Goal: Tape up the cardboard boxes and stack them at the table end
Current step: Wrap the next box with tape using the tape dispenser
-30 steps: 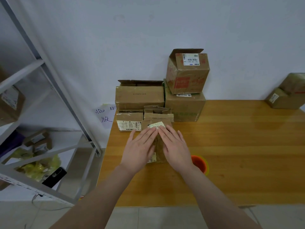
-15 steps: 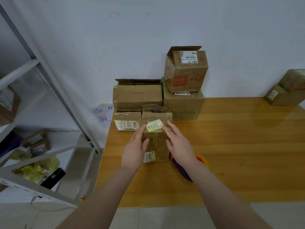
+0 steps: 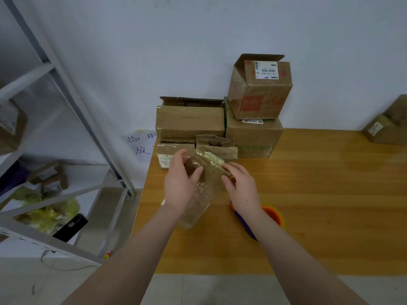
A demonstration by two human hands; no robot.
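"Lifting the small taped box (image 3: 204,190) off the tabletop (image 3: 308,194) now, is the person?"

"Yes. A second ago both palms were pressing flat on its top. Now the left hand (image 3: 179,186) and right hand (image 3: 242,188) are gripping its sides, fingers clamped on it, and it is tilting in the air at the frame's centre."

"Meaning?"

"The sealing is probably finishing, and the box is likely heading for the stacked boxes (image 3: 253,137) in the upper centre. The orange roll (image 3: 272,214), probably tape, is lying idle under the right wrist."

Boxes (image 3: 253,137) ahead, open tabletop (image 3: 330,194) right.
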